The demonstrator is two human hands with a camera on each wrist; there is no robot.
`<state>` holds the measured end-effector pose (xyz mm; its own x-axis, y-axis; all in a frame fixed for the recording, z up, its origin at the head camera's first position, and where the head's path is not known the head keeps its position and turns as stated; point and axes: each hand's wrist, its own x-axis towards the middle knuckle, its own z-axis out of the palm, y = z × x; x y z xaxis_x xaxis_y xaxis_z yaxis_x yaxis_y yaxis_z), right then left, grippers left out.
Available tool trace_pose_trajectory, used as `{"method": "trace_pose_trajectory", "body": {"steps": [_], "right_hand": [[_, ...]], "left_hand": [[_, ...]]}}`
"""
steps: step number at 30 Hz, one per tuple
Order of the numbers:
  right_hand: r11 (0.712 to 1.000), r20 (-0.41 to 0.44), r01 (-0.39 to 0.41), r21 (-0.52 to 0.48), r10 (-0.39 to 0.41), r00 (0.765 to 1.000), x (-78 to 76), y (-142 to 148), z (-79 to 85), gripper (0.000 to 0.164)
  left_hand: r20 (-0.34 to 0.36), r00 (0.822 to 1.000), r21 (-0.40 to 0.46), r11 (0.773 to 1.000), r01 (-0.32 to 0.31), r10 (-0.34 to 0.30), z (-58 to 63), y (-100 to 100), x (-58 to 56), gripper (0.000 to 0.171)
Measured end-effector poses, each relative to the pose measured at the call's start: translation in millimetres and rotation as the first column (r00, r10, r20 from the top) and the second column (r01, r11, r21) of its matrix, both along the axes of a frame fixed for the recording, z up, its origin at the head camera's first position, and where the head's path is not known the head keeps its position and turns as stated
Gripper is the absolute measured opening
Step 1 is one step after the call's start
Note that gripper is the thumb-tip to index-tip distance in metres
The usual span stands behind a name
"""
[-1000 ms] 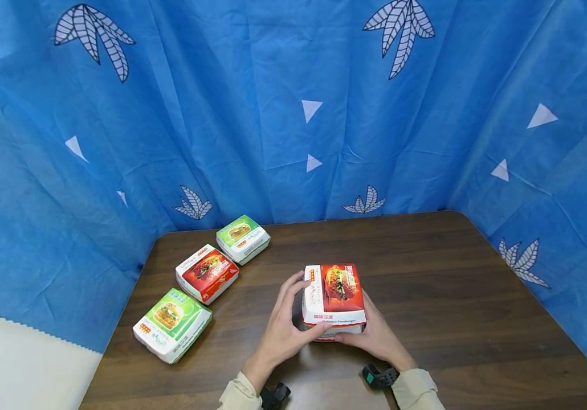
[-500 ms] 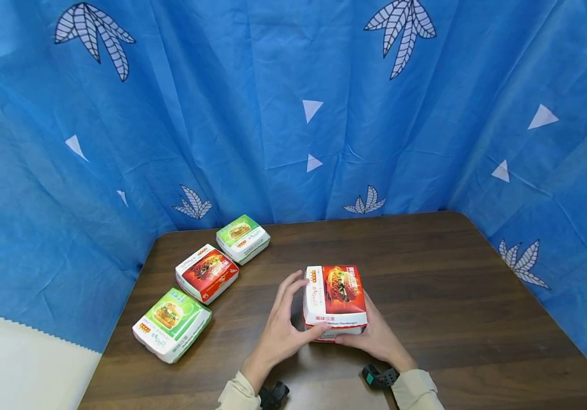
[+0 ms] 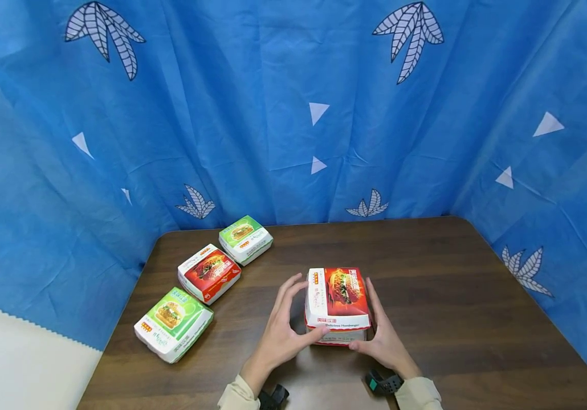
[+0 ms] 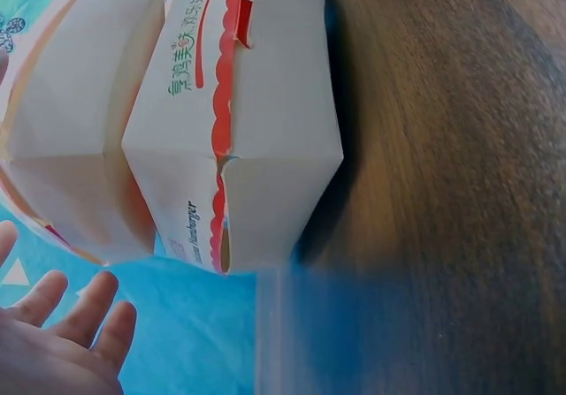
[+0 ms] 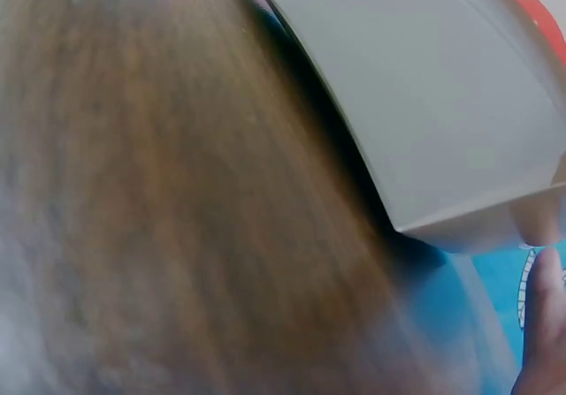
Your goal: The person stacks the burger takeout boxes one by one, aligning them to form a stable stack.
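Burger-box stack [image 3: 338, 302] between left hand [image 3: 285, 330] and right hand [image 3: 383, 336]

A blue curtain [image 3: 293, 131] printed with leaves and white triangles hangs behind the dark wooden table [image 3: 452, 319]. Near the middle of that table, the stack is 2 high: a red-topped box [image 3: 345, 293] squarely above a pale lower box [image 4: 274, 103]. Over along the table's left side, 3 more lie in a slanting line: near green box [image 3: 172, 324], red box [image 3: 208, 273], far green box [image 3: 245, 239]. The left hand has its fingers spread round the stack's left side, gripping nothing; I can't tell whether its thumb touches. The right hand, fingers straight and thumb apart, stands just beside the other side, also holding nothing. Smallest are 2 black wrist devices [image 3: 383, 381].
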<state>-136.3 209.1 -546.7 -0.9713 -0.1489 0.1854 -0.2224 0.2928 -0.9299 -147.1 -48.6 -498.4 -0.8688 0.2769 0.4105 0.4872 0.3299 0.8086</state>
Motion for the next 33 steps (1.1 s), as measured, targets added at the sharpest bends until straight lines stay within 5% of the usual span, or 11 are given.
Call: {"method": "trace_pose_trajectory", "body": {"steps": [11,19,27,33], "right_hand": [[0.995,-0.208,0.005,-0.103,-0.026,0.978,3.3,-2,15.3,0.118],[0.994,-0.199,0.105,0.000,-0.103,0.974,4.2,-10,35.3,0.123],[0.990,-0.183,0.124,0.065,-0.110,0.977,3.0,-14,39.8,0.120],[0.990,-0.177,0.124,0.073,-0.109,0.978,2.8,-16,41.2,0.120]], "left_hand": [[-0.003,1.000,-0.004,1.000,0.018,-0.018,0.5,-3,0.7,0.086],[-0.091,0.996,-0.002,1.000,-0.018,0.017,2.7,-16,1.3,0.086],[-0.149,0.979,-0.006,0.990,-0.141,0.139,-1.0,-59,4.0,0.082],[-0.123,0.947,0.005,0.955,-0.297,0.295,-4.7,-96,4.5,0.073]]}}
